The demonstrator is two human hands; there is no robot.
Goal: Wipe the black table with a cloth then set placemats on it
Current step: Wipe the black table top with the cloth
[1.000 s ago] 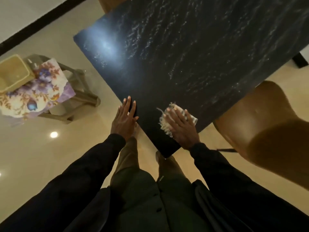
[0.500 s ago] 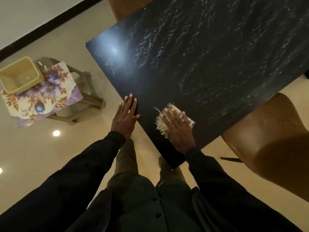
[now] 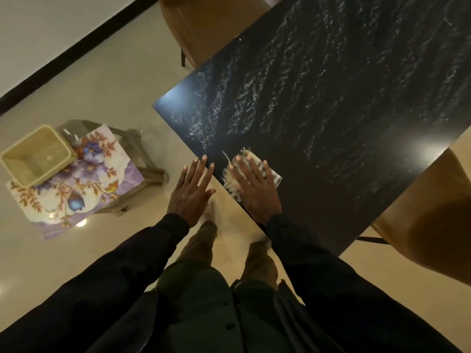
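Note:
The black table [image 3: 331, 103] fills the upper right, its top streaked with wet marks. My right hand [image 3: 254, 189] lies flat with straight fingers on a small striped, fringed cloth [image 3: 274, 175], pressing it onto the table near the edge closest to me. My left hand [image 3: 190, 192] is flat and spread beside it, its fingertips touching the table's edge. Floral placemats [image 3: 81, 184] lie stacked on a low stool [image 3: 142, 159] on the floor to the left.
A cream plastic basket [image 3: 35, 159] sits on the placemats. A brown chair [image 3: 433, 220] stands at the table's right side and another brown chair [image 3: 209, 24] at its far side. Glossy beige floor lies around my legs.
The view has shifted, so the table now sits further right in the picture. My right hand has slid the cloth a little along the near edge. The left hand still touches the edge.

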